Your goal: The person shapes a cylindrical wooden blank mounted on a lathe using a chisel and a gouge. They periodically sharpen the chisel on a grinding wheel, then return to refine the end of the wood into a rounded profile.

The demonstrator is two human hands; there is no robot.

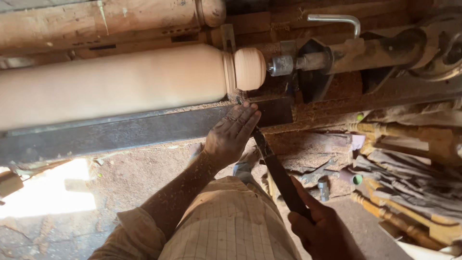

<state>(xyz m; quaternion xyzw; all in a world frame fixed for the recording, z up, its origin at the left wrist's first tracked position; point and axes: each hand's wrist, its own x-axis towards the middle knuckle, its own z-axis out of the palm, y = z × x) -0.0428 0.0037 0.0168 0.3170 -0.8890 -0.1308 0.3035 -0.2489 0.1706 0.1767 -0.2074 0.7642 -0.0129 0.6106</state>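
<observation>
The pale wood spindle point(115, 84) looks smooth and matt, its rounded knob point(249, 68) finely ridged, above a dark, dull metal tool rest point(144, 130), while at 3 o'clock a bent steel handle point(337, 20) shines amid rough sawdust.

Woodturning workshop, rough one. A long pale wooden spindle point(115, 84) is sitting between centres on a lathe, with a metal tailstock shaft point(337, 55) pressing into its rounded end and a dark steel tool rest bar point(144, 130) running along the front. Sawdust point(144, 173) is coating the dirt floor. Finished turned legs point(399, 221) are lying in a heap at right.
</observation>
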